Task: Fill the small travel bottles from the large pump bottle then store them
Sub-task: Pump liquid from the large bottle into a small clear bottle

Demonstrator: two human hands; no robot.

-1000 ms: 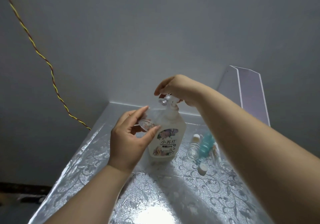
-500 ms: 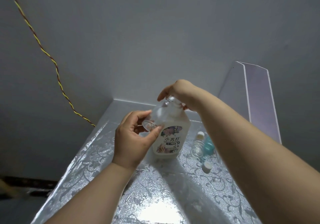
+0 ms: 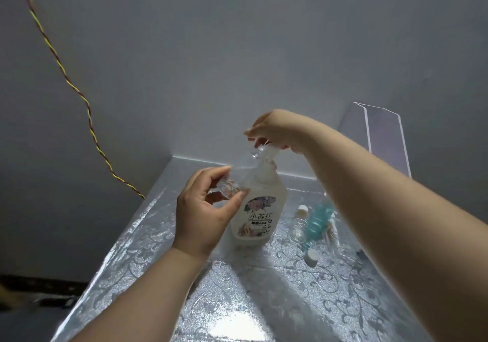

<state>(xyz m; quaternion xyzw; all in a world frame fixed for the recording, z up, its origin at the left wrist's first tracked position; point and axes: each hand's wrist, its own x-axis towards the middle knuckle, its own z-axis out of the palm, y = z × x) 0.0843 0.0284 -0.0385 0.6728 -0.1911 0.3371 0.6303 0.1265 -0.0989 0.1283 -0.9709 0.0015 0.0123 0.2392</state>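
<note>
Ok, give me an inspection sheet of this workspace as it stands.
Surface: table under silvery floral cover.
Job's things: pump bottle upright; small clear bottle held beside it; teal bottle, clear bottles and white cap to its right.
Clutter: nothing seen.
Hands: left hand pinches the small clear bottle; right hand grips the pump head.
Cables: twisted yellow-red cable down the wall to the table's left edge.
Surroundings: grey wall; pale panel leaning at right.

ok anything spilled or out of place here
No spill shows on the table. One white cap lies loose in front of the small bottles, which are jumbled together right of the pump bottle. The bright patch near the front looks like glare.
</note>
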